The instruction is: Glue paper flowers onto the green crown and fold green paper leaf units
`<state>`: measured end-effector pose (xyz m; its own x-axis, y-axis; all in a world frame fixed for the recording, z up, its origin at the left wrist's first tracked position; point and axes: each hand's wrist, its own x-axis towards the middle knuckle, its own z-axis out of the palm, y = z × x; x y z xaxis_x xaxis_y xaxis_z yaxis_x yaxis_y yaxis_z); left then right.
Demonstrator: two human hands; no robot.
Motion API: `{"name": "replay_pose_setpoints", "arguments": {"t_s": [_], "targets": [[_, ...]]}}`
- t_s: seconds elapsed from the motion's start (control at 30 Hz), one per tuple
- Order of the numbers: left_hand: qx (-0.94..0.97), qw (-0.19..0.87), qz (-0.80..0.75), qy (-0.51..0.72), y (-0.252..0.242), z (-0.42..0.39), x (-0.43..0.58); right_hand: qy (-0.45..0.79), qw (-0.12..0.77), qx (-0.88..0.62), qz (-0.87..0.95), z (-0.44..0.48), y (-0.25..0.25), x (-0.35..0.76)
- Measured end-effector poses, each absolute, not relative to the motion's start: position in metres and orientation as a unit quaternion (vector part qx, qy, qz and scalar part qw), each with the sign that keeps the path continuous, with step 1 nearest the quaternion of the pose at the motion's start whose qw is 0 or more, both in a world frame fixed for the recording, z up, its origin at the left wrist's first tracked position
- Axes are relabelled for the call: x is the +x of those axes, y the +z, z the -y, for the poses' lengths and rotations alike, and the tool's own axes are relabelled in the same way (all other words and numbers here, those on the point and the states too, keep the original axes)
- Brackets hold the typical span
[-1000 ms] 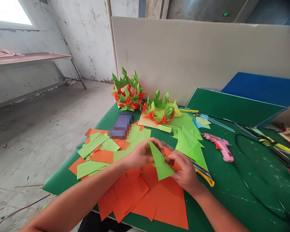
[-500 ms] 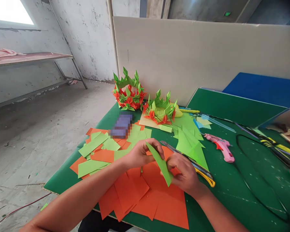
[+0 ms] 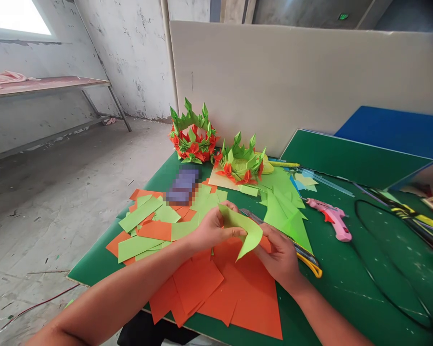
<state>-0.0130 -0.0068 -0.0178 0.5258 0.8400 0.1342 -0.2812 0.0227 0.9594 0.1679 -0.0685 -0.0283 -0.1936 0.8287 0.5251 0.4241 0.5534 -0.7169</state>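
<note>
A light green piece of paper (image 3: 250, 234) is bent between my two hands, its right end curling over. My left hand (image 3: 216, 228) is closed on its left part, thumb lying across the front. At the right end, my right hand (image 3: 279, 252) has its fingers at the curled edge, partly hidden behind the paper. Orange paper sheets (image 3: 252, 298) lie overlapping below both hands. A utility knife with a yellow handle (image 3: 312, 264) rests just beyond my right hand.
Two green and orange folded-paper crowns (image 3: 193, 144) stand at the back. Green and orange paper strips (image 3: 140, 214) lie on the left beside a blurred dark object (image 3: 183, 185). A pink glue gun (image 3: 332, 218) with a black cord sits right, near green sheets (image 3: 283, 206).
The green paper has turned from nearly edge-on to showing its face, and its right end now curls downward. My right hand has opened out somewhat along the paper's edge.
</note>
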Motion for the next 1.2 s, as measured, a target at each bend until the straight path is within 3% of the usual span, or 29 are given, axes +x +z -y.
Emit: {"name": "replay_pose_setpoints", "arguments": {"t_s": [0.47,0.77,1.2], "targets": [[0.587,0.617,-0.322,0.413,-0.02,0.016,-0.01,0.201,0.502,-0.495,0.681,0.067,-0.032,0.162],[0.617,0.566,-0.338,0.429,-0.016,0.017,-0.012,0.353,0.506,-0.522,0.589,0.068,-0.04,0.158],[0.465,0.651,-0.368,0.475,-0.005,0.009,-0.016,0.289,0.572,-0.521,0.563,0.059,-0.032,0.164]]}}
